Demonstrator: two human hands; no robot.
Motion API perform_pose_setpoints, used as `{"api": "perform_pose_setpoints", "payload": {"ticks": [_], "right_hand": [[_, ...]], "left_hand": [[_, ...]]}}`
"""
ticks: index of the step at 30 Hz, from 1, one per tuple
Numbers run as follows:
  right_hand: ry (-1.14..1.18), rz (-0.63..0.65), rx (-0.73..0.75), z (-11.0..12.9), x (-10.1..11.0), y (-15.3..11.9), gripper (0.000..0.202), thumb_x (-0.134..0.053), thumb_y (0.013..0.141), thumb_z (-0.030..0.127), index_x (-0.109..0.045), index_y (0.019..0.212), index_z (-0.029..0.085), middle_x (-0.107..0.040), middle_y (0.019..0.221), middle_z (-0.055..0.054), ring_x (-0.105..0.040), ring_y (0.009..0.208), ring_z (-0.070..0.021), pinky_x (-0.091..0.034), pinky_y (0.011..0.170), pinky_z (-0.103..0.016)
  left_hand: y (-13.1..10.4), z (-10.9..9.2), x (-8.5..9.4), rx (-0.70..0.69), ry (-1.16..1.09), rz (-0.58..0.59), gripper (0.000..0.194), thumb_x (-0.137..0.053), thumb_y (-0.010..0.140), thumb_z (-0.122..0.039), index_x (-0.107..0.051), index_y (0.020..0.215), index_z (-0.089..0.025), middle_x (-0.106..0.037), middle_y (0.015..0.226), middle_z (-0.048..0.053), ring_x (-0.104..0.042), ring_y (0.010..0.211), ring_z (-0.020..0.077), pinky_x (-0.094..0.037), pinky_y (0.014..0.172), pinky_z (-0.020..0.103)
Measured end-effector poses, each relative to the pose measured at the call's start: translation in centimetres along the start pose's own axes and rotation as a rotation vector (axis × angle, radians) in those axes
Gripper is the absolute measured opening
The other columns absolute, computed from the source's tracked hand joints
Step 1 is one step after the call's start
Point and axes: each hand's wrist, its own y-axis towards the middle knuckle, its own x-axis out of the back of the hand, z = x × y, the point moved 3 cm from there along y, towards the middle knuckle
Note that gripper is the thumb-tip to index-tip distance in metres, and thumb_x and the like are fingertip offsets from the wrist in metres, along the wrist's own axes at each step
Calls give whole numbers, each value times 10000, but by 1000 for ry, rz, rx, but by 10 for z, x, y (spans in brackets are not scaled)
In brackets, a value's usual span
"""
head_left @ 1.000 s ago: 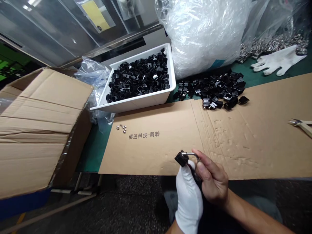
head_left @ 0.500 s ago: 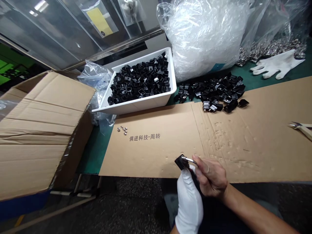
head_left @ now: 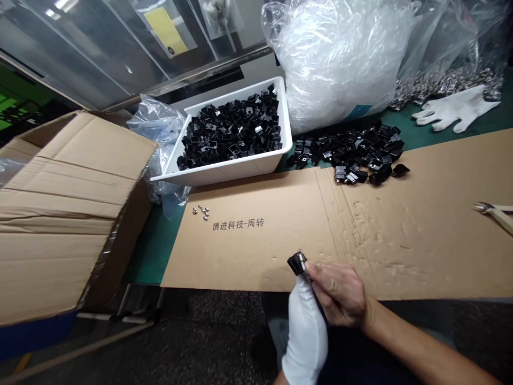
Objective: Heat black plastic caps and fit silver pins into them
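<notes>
My left hand (head_left: 306,326), in a white glove, is closed round a small black plastic part (head_left: 295,264) above the front of the cardboard sheet. My bare right hand (head_left: 340,291) presses against the same part from the right, its fingers pinched on a thin, shiny metal rod (head_left: 302,258). Only a short bit of that rod shows; the fingers cover the rest, and how it meets the black part is hard to make out. Beyond the hands lies a loose heap of black parts (head_left: 360,152).
Small metal pieces (head_left: 202,210) lie on the cardboard sheet (head_left: 240,256). A white tray (head_left: 224,174) of black parts stands behind, beside a big plastic bag (head_left: 340,59). Pliers (head_left: 497,214) and a white glove (head_left: 457,109) lie right. An open carton (head_left: 60,214) stands left.
My right hand has moved left, closer to the black part, and turned, so the curved rod that stood out before is now mostly covered. The left hand has shifted slightly left.
</notes>
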Motion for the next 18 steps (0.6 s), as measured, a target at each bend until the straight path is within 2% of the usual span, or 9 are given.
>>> {"api": "perform_pose_setpoints", "payload": {"ticks": [3, 5, 8, 10, 12, 15, 18], "right_hand": [[58, -45, -77, 7, 3, 4, 705, -543, 917, 10, -474, 1596, 184, -796, 967, -111, -760, 760, -213, -650, 694, -334], [96, -65, -165, 13, 4, 5, 694, -532, 928, -3, -489, 1589, 203, -797, 1047, -118, -755, 765, -199, -645, 682, -314], [152, -92, -338, 20, 4, 5, 616, -520, 972, 27, -553, 1547, 248, -761, 879, -48, -649, 582, -143, -609, 593, -283], [187, -112, -454, 22, 4, 2, 549, -509, 1013, 70, -581, 1523, 259, -657, 701, 12, -533, 477, -119, -571, 538, -273], [214, -123, -542, 24, 4, -1, 492, -502, 1046, 122, -595, 1511, 251, -547, 605, 46, -462, 443, -115, -524, 491, -265], [283, -136, -662, 25, 3, -4, 425, -517, 1067, 217, -634, 1475, 228, -458, 569, 54, -420, 453, -120, -437, 436, -256], [446, -182, -819, 24, 2, -3, 393, -545, 1071, 303, -673, 1437, 241, -386, 579, 62, -357, 485, -109, -336, 439, -243]], "left_hand": [[-2, 3, 3, -3, 44, -14, 715, -470, 960, -754, -760, 1142, -126, -777, 1170, 183, -735, 1111, 292, -582, 1002, 351], [-2, 5, 4, -3, 42, -17, 734, -478, 955, -756, -741, 1209, -119, -757, 1238, 183, -709, 1186, 283, -555, 1048, 332], [-1, 3, 3, 42, 7, 40, 748, -465, 957, -761, -743, 1204, -112, -774, 1170, 173, -729, 1091, 269, -586, 963, 328], [-2, 0, 1, 87, -24, 78, 730, -469, 954, -762, -766, 1111, -113, -790, 1014, 146, -731, 945, 252, -601, 858, 331], [-2, -2, 1, 119, -53, 81, 703, -499, 938, -766, -773, 987, -121, -769, 863, 116, -706, 863, 242, -594, 784, 329], [-2, -1, 1, 132, -79, 59, 670, -528, 917, -775, -747, 852, -145, -723, 761, 97, -685, 865, 246, -574, 712, 315], [0, 2, 1, 123, -107, 35, 644, -576, 886, -782, -735, 857, -159, -740, 848, 101, -682, 954, 250, -574, 744, 306]]}}
